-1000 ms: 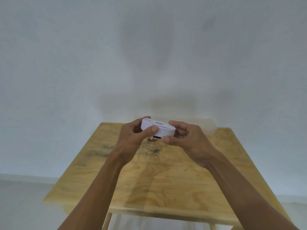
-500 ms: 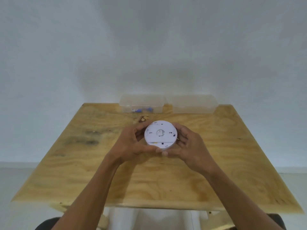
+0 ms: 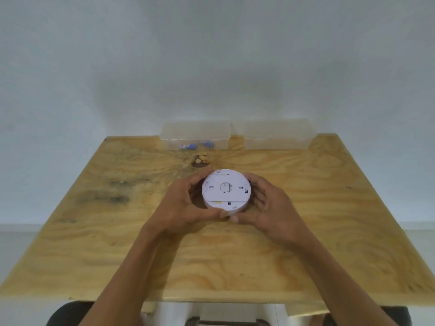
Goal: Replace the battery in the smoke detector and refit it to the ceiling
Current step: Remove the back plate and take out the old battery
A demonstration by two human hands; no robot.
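Over the middle of the wooden table (image 3: pixel 329 243), your left hand (image 3: pixel 186 205) and right hand (image 3: pixel 268 208) cup the white smoke detector (image 3: pixel 226 190) between them, and it's a two-sided grip: fingers curled round the far rim on each side, both thumbs (image 3: pixel 219 213) pressed against the near edge, almost tip to tip. The round unit sits flat side up, facing you, with a small circular hub at its centre, a few slots around it and a seam across the lower part. Whether it rests on the wood or hangs just above it, I can't tell. Beyond your fingertips there's a dark knot (image 3: pixel 200 161) in the plywood. Further back, along the far edge against the pale wall (image 3: pixel 211 55), two clear plastic boxes stand side by side: the left box (image 3: pixel 195 135) holds some small blue pieces (image 3: pixel 190 145), and the right box (image 3: pixel 275 135) shows nothing I can make out.
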